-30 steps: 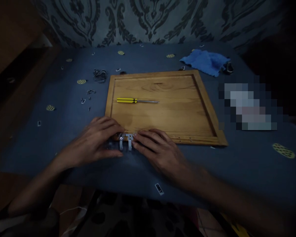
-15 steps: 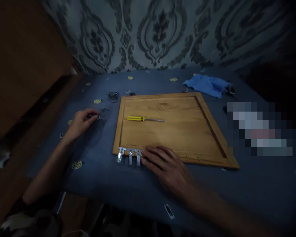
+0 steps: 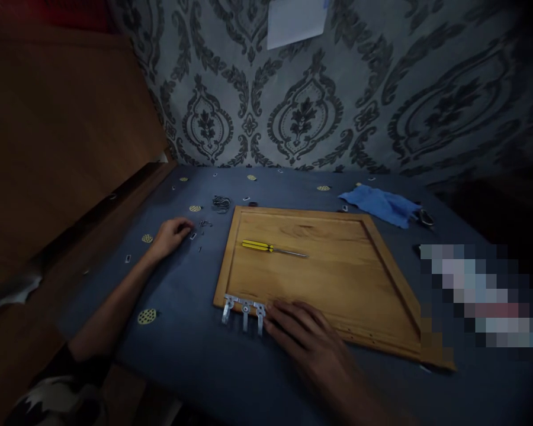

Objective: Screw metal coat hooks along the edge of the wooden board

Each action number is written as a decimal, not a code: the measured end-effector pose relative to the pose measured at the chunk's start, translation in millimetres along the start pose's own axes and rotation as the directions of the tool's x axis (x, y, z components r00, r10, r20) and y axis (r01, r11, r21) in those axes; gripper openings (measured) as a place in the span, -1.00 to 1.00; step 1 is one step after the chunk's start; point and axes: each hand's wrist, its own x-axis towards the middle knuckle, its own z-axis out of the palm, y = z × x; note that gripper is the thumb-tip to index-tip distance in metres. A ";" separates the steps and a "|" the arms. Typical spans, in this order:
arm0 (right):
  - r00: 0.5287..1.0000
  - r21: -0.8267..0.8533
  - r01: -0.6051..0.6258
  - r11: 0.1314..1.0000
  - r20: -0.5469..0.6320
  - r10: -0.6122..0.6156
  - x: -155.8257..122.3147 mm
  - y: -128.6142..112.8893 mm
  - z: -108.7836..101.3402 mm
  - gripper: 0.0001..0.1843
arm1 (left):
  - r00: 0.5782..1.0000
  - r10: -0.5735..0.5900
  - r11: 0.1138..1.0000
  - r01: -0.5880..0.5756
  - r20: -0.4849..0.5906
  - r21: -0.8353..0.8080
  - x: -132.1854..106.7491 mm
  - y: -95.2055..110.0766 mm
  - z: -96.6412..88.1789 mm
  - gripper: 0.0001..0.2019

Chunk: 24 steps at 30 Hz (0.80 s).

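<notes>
My left hand [image 3: 174, 235] hovers over or rests on the blue cloth-covered table, left of the wooden panel [image 3: 328, 236]. Its fingers are curled together; anything between them is too small to make out. Beside the fingertips lie a few small dark metal pieces [image 3: 205, 223]. My right hand [image 3: 313, 337] lies with fingers stretched out over the panel's near edge. Its fingertips are right beside a row of three silver metal brackets [image 3: 246, 313], which sit on that edge near the left corner and stick out over the table. A yellow-handled screwdriver [image 3: 256, 245] lies on the panel.
A bundle of dark metal hooks or wires [image 3: 221, 203] lies behind my left hand. Beyond the panel's far right corner is a blue cloth [image 3: 379, 205] with a dark object [image 3: 425, 218] beside it. Patterned wallpaper [image 3: 304, 121] rises behind; a wooden cabinet [image 3: 71, 118] stands left.
The view has tilted up, so everything sits lower and more of the wall shows. My left hand is still by the small metal pieces, its fingers more curled. My right hand stays beside the brackets.
</notes>
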 end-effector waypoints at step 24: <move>0.989 0.124 -0.099 0.987 0.123 0.084 -3.4 -8.1 -7.8 -0.59 | 0.978 0.146 0.865 -0.199 0.148 0.460 -25.0 45.4 -16.2 -0.63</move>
